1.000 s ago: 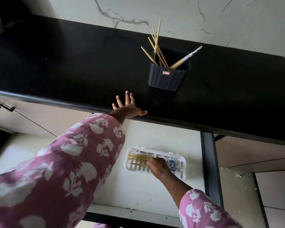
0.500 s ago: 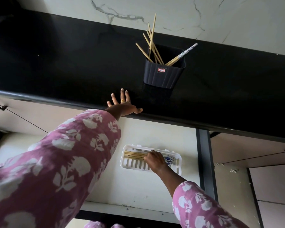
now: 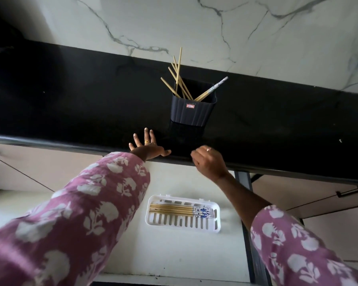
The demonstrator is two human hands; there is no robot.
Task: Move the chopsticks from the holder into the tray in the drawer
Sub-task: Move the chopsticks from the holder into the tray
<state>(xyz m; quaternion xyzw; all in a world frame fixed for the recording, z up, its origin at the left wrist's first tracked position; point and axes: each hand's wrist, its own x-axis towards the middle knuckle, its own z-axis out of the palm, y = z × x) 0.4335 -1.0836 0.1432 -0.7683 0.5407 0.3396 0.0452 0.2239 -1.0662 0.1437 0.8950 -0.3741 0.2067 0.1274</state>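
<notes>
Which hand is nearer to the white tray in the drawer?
Right. The right hand hovers at the counter edge, above the right half of the tray. The left hand rests flat on the counter, farther up and to the left.

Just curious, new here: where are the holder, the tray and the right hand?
holder (image 3: pixel 192 114), head view, front wall.
tray (image 3: pixel 174 220), head view, slotted floor.
right hand (image 3: pixel 210 163), head view, its back.
</notes>
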